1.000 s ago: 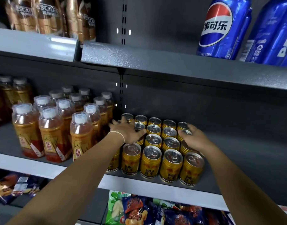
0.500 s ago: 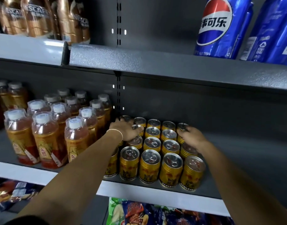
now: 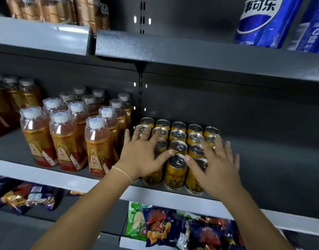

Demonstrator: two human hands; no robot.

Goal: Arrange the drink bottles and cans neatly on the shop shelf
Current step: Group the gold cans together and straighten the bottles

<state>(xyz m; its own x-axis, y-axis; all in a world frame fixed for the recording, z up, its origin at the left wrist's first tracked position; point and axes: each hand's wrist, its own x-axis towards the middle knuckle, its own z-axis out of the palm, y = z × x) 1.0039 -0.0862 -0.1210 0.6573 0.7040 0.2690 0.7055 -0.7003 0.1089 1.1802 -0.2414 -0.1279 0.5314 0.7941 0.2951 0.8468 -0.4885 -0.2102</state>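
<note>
Top right, the blue bottles (image 3: 263, 22) read 事可乐 on a red, white and blue roundel. On the middle shelf (image 3: 64, 179) the orange bottles (image 3: 64, 141) carry 东鹏 on their labels. Just beside them, to the right, stands the block of gold cans (image 3: 178, 134), their small print too blurred to read. The left hand (image 3: 142, 156) spreads wide over the block's left columns and the right hand (image 3: 216, 166) over its right columns, neither gripping anything; one front can (image 3: 175, 170) shows between them. Snack bags (image 3: 160, 228) lie on the shelf below
</note>
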